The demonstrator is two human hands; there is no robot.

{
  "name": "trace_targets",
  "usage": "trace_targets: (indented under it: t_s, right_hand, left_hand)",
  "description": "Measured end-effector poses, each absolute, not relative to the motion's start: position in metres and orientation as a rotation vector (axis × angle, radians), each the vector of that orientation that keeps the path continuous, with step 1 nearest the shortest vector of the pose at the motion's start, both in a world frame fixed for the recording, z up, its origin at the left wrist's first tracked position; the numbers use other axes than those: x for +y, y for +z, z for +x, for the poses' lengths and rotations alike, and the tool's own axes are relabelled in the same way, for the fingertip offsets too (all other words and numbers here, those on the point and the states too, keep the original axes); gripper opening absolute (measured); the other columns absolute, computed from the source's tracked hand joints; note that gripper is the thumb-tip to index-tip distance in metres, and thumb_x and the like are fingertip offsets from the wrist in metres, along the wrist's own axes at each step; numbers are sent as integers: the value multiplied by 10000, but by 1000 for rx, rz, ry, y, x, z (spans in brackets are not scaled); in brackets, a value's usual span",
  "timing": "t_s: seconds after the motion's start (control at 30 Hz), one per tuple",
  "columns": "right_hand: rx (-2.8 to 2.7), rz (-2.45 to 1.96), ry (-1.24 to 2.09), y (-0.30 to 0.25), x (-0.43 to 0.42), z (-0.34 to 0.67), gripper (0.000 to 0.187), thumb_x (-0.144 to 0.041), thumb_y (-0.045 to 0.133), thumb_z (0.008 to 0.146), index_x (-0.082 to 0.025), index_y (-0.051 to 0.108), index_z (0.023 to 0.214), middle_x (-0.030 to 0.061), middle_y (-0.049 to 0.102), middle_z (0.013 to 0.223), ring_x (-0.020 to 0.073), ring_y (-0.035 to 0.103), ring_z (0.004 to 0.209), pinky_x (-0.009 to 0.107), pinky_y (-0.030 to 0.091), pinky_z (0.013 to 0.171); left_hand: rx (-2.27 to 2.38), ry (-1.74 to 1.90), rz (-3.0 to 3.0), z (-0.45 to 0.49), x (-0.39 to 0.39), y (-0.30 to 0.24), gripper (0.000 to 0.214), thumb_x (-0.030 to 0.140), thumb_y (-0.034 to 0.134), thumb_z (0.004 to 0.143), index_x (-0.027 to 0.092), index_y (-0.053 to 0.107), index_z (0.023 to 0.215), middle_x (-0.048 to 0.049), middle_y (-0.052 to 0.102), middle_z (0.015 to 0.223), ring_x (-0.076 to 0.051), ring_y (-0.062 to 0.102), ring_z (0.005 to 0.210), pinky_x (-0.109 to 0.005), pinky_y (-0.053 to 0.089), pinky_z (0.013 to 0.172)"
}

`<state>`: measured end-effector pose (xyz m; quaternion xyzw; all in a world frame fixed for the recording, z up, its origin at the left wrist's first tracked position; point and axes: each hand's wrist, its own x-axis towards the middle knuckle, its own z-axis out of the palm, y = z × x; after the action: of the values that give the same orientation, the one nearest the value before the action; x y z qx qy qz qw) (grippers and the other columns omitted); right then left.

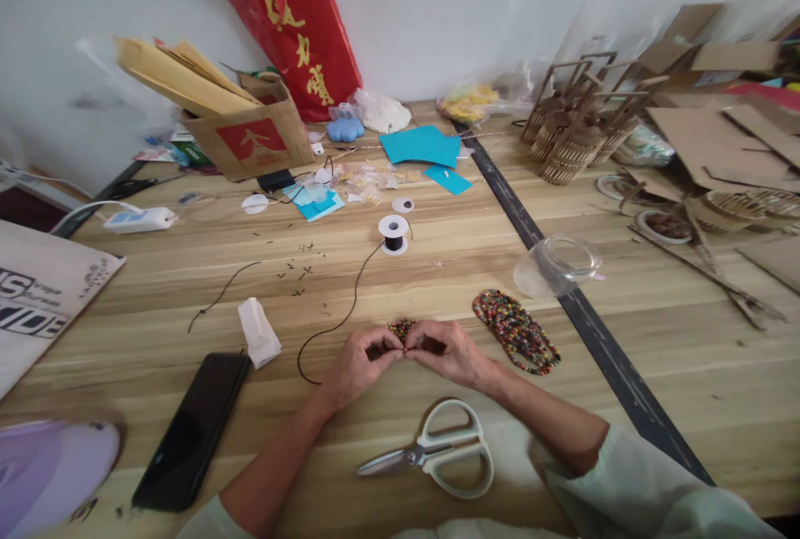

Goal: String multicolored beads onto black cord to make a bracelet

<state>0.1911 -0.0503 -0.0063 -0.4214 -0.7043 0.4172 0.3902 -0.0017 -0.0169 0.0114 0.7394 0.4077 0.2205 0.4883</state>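
My left hand (366, 364) and my right hand (447, 351) meet fingertip to fingertip, each pinched on a string of small multicoloured beads (401, 326). Most of that string lies just beyond my fingers, partly hidden by them. Black cord (356, 293) runs from a white spool (393, 232) and curves down to my left hand, where its end is hidden. A coiled heap of finished-looking bead strands (517, 331) rests to the right of my right hand. White-handled scissors (437, 451) lie below my hands, blades pointing left.
A black phone (192, 431) and a folded white paper (259, 332) lie at left. Short cord scraps (300, 272) are scattered beyond. A clear plastic jar (556, 264) lies at right, near bamboo baskets (572, 139). Blue cards (422, 146) and a cardboard box (253, 135) stand farther back.
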Motion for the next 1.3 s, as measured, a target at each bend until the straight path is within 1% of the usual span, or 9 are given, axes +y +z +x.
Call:
trace_targets:
  t_s: [0.17, 0.3, 0.4, 0.5, 0.73, 0.83, 0.93, 1.1, 1.3]
  right_hand:
    - [-1803, -1048, 979, -9, -51, 192, 240, -373, 573, 893, -154, 634, 817, 41, 658, 749, 126, 586, 647, 223, 468, 610]
    - [-1892, -925, 794, -7, -53, 192, 185, -298, 484, 949, -166, 595, 881, 62, 651, 789, 141, 602, 716, 243, 487, 667]
    - [-2006, -846, 641, -7, -54, 193, 144, -224, 438, 965, -174, 572, 948, 86, 647, 881, 158, 607, 839, 267, 497, 750]
    - [-2096, -873, 472, -8, -56, 194, 153, -198, 430, 967, -177, 582, 972, 96, 627, 957, 164, 596, 917, 258, 496, 748]
    - [-2099, -923, 311, -9, -57, 194, 159, -208, 439, 969, -178, 595, 973, 80, 602, 934, 145, 591, 843, 231, 484, 679]
    - [-2123, -904, 322, -9, -57, 193, 152, -206, 444, 968, -184, 595, 975, 73, 619, 914, 149, 591, 846, 233, 481, 681]
    - [-2144, -894, 356, -10, -57, 192, 147, -198, 446, 967, -183, 591, 982, 69, 632, 904, 151, 593, 857, 234, 484, 687]
    - [-2128, -968, 399, -11, -56, 191, 147, -229, 459, 965, -179, 580, 1031, 75, 627, 948, 150, 600, 862, 245, 501, 711]
    - [-2328, -989, 282, -8, -54, 187, 191, -204, 424, 970, -180, 611, 1001, 69, 638, 931, 166, 597, 858, 257, 496, 704]
  left_hand:
    - [994, 573, 1741, -4, -19, 8, 96, 227, 599, 796, 146, 652, 794, -22, 659, 742, -142, 583, 712, -234, 451, 673]
    - [949, 701, 1631, -7, -21, 6, 155, 277, 557, 849, 144, 633, 873, -53, 642, 836, -163, 594, 814, -257, 473, 755]
    - [909, 766, 1620, -10, -21, 5, 181, 274, 524, 881, 148, 644, 928, -81, 648, 952, -180, 595, 905, -284, 469, 838]
    - [889, 754, 1624, -12, -20, 5, 200, 264, 508, 894, 152, 653, 974, -94, 653, 1011, -192, 592, 944, -298, 464, 858]
    - [829, 715, 1648, -8, -22, 8, 138, 228, 571, 843, 145, 656, 914, -84, 636, 922, -189, 594, 890, -295, 466, 809]
    - [852, 690, 1688, -5, -23, 11, 77, 202, 622, 790, 138, 659, 809, -64, 634, 826, -175, 587, 815, -275, 457, 752]
    - [903, 677, 1701, -4, -23, 13, 75, 201, 639, 766, 139, 654, 726, -33, 627, 723, -148, 561, 708, -254, 434, 686]
    - [999, 685, 1592, -6, -22, 12, 97, 227, 635, 764, 139, 649, 725, -21, 628, 706, -139, 554, 689, -235, 426, 653]
    - [1057, 798, 1438, -7, -18, 10, 106, 238, 659, 728, 135, 639, 708, -9, 625, 678, -122, 548, 652, -220, 442, 644]
